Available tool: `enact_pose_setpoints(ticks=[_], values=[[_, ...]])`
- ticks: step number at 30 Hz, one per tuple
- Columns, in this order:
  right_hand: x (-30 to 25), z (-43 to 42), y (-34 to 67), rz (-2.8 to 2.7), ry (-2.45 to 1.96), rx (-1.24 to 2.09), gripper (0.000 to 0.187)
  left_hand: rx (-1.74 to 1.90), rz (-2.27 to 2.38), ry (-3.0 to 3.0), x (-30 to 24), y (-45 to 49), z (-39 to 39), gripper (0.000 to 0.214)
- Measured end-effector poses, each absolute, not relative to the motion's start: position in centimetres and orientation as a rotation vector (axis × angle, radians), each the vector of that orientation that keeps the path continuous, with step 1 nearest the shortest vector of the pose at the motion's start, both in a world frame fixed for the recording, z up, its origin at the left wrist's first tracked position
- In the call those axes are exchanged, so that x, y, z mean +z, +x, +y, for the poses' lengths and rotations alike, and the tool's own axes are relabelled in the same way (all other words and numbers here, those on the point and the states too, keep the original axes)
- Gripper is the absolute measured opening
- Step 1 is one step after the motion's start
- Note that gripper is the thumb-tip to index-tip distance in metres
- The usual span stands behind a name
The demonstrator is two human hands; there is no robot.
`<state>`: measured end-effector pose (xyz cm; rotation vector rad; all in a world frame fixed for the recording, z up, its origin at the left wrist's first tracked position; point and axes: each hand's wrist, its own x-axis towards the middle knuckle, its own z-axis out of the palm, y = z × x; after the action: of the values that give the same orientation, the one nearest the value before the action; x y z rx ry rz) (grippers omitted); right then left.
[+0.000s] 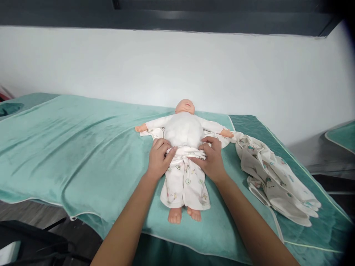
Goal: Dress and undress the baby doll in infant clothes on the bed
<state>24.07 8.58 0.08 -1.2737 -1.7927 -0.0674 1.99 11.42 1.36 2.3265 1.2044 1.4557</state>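
Note:
A baby doll (pixel 184 127) lies on its back with its arms stretched out and its bare feet toward me. White printed baby pants (pixel 185 181) cover its legs, and their waistband is bunched at the doll's hips. My left hand (pixel 161 157) pinches the left side of that waistband between thumb and fingers. On the other side, my right hand (pixel 211 159) grips the waistband in the same way. Part of a white printed garment (pixel 156 133) spreads out beneath the doll's arms and back.
A green cloth (pixel 91 147) covers the table. Right of the doll lies a crumpled white printed baby garment (pixel 273 175). A white wall (pixel 138 66) rises behind the table. Dark equipment (pixel 30 242) stands on the floor at lower left.

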Motion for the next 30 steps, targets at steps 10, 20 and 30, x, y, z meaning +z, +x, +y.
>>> enact_pose_setpoints(ticks=[10, 20, 30], values=[[0.6, 7.4, 23.8, -1.789, -1.211, -0.232, 0.027, 1.487, 1.261, 2.238, 1.0, 2.1, 11.4, 0.042], [0.5, 7.5, 23.8, -1.841, -1.365, -0.064, 0.027, 1.407, 1.33, 1.97, 1.5, 1.8, 11.3, 0.041], [0.4, 7.1, 24.7, -1.616, -1.243, 0.54, 0.023, 1.39, 1.327, 1.898, 1.5, 1.4, 10.7, 0.032]])
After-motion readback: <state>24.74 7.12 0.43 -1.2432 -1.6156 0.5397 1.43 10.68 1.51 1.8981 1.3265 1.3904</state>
